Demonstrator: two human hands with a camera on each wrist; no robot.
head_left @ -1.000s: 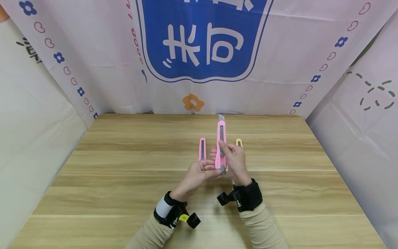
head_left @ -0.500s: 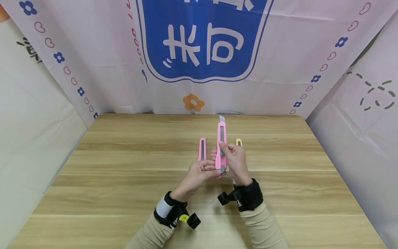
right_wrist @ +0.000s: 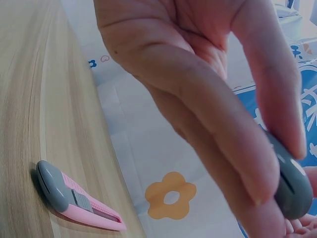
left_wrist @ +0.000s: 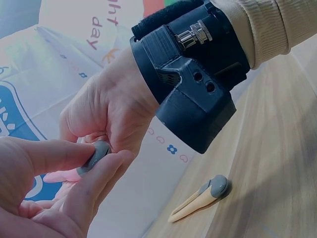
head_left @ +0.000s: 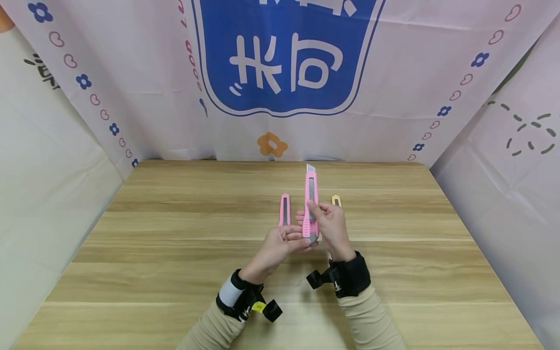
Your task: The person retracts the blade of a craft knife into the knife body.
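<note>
A pink utility knife [head_left: 311,187] stands nearly upright above the table, a short length of blade [head_left: 310,168] out at its top. My right hand [head_left: 332,226] grips the handle, thumb over the grey slider strip. My left hand [head_left: 280,241] pinches the knife's grey end cap [left_wrist: 96,156] between thumb and fingers. Behind the left fingers lies a second pink utility knife [head_left: 285,209], its grey end showing in the right wrist view. A yellow utility knife [left_wrist: 198,197] lies beyond the right hand, mostly hidden by it in the head view.
The wood-grain table [head_left: 153,253] reaches back to a white printed curtain [head_left: 153,116] bearing a blue emblem. White cloth walls flank the table on both sides. Each wrist wears a black camera mount [head_left: 350,277].
The held knife's tip has dropped very slightly, and the right thumb sits a little lower on the slider strip. Both hands otherwise stay in place; the two lying knives have not moved.
</note>
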